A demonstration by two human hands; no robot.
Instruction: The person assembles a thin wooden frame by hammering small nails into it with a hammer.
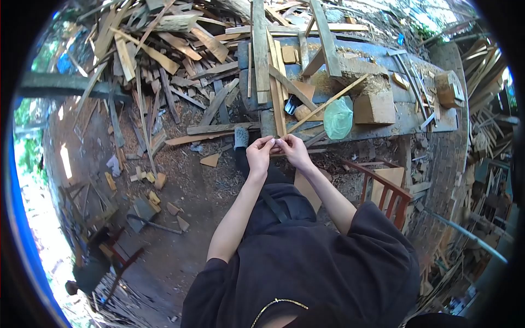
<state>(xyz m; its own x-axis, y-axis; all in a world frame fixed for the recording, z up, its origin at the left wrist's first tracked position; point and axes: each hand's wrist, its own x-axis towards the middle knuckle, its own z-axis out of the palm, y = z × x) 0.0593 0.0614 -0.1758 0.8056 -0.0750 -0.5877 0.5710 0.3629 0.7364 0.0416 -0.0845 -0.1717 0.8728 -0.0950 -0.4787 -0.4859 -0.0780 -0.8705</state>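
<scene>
My left hand (259, 155) and my right hand (294, 151) meet in front of me, fingertips pinched together. Whatever sits between the fingers is too small to make out. Just beyond them are the near ends of long wood strips (277, 104) lying on the workbench (361, 131). A thin pale stick (328, 104) slants across the bench to the right of my hands. Close to it lies a crumpled green plastic bag (338, 118).
A wood block (374, 107) and a round-faced wood piece (449, 89) stand on the bench. Scrap wood (180, 44) is heaped at the back left. A reddish wooden chair (383, 188) stands at the right. Offcuts (210, 159) and shavings litter the ground.
</scene>
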